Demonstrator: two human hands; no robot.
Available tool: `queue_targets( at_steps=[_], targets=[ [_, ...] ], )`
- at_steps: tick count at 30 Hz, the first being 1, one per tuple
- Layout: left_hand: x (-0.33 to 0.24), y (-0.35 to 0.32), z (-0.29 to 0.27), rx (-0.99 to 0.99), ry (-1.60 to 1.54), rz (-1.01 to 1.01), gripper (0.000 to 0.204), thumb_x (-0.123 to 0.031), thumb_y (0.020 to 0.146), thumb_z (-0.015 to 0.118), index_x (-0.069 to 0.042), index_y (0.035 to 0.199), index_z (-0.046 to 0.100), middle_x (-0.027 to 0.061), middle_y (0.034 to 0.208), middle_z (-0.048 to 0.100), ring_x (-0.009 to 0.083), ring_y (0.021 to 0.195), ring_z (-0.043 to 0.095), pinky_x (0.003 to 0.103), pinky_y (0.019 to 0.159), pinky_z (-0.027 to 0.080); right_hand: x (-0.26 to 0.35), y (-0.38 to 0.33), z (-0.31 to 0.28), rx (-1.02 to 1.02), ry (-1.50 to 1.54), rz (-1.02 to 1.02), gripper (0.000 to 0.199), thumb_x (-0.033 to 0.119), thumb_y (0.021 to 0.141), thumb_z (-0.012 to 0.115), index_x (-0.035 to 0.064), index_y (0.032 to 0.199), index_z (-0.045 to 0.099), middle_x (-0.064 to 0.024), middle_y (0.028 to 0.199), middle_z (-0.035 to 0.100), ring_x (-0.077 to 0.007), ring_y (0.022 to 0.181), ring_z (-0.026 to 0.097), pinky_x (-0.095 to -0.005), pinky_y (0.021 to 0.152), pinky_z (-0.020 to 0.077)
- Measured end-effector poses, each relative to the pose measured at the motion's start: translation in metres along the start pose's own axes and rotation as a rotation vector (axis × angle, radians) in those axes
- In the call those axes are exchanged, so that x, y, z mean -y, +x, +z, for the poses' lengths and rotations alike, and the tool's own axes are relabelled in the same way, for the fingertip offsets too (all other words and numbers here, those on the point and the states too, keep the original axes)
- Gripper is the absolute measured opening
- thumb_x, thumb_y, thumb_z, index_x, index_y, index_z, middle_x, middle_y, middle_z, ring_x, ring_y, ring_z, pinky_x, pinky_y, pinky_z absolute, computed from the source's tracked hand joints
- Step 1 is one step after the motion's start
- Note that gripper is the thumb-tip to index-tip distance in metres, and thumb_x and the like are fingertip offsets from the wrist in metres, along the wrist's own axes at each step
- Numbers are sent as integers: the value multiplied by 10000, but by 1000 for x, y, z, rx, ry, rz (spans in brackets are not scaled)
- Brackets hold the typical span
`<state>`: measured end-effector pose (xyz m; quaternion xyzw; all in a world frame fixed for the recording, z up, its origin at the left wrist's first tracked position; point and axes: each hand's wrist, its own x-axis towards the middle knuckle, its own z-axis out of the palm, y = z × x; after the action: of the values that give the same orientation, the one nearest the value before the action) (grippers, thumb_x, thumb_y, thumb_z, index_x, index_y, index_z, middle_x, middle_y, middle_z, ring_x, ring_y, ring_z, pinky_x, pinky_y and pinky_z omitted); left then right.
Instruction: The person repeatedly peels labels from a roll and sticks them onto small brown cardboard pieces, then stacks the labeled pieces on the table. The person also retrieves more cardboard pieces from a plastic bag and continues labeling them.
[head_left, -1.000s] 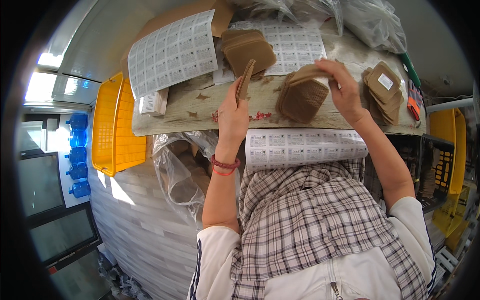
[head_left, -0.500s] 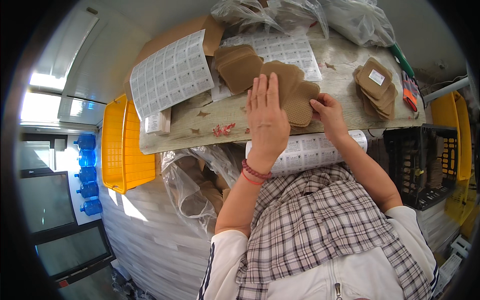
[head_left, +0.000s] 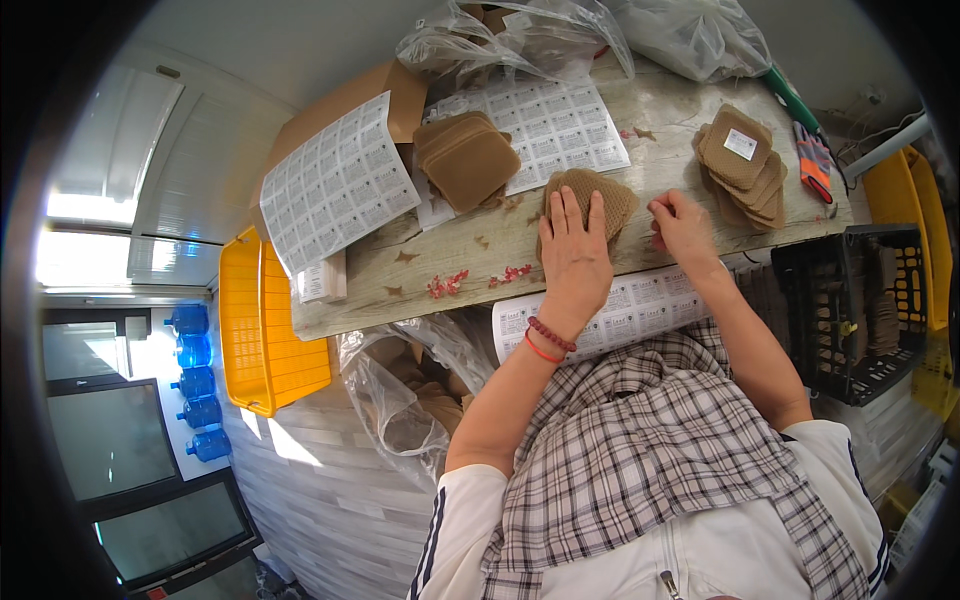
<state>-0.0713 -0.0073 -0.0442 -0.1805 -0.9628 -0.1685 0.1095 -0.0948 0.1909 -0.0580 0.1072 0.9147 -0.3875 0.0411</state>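
Note:
My left hand [head_left: 575,255] lies flat, palm down, on a small stack of brown woven pads [head_left: 612,198] near the wooden table's [head_left: 400,270] front edge. My right hand [head_left: 682,225] rests just right of that stack with its fingers curled; whether they pinch anything is not visible. A sheet of small white labels [head_left: 640,305] hangs over my lap below both hands. To the right sits a fanned stack of brown pads [head_left: 740,160], the top one bearing a white label. Another pad stack [head_left: 465,155] lies at the back left.
Two label sheets [head_left: 335,185] [head_left: 560,115] lie on the table, and clear plastic bags [head_left: 520,35] at its back. An orange-grey tool [head_left: 815,160] lies far right. A yellow crate [head_left: 262,320] stands left, a black crate [head_left: 865,300] right, and a bag of pads [head_left: 400,400] under the table.
My left hand came down from holding up one pad and now lies flat on the stack. My right hand let go of the stack and slid right.

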Motion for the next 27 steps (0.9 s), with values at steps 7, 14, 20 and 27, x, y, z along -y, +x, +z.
queue_targets(
  at_steps=[7,14,20,27],
  targets=[
    [-7,4,-8,-66,101,-107,667,-106,866,583,-17,1512,443,320,1571,345,469,1458,330,573,1160,302,19,-25,-16,-123,-132,-191,415,184,1001,582,-10,1367,563,-167,1319,632,-321,1099,662,-445,868,546],
    [-14,-8,-27,77,83,-165,813,-276,873,706,-6,1553,353,328,1580,319,475,1479,299,578,1207,246,34,-17,18,235,790,194,549,157,1035,552,-4,1540,411,-108,1406,590,-210,1227,576,-352,1029,471],
    [44,7,-30,64,-1223,-584,741,-143,958,634,50,1575,273,240,1608,344,316,1488,352,387,1205,300,39,-20,29,217,817,82,655,163,1020,583,-38,1578,306,-170,1535,472,-217,1375,473,-333,1141,371],
    [59,-23,-23,-43,-830,-380,509,-18,912,592,8,1412,500,192,1381,585,322,1274,558,384,1094,417,7,-15,18,-28,480,-188,407,191,966,659,4,1322,594,-167,1355,627,-311,1233,597,-361,1067,447]
  ],
)
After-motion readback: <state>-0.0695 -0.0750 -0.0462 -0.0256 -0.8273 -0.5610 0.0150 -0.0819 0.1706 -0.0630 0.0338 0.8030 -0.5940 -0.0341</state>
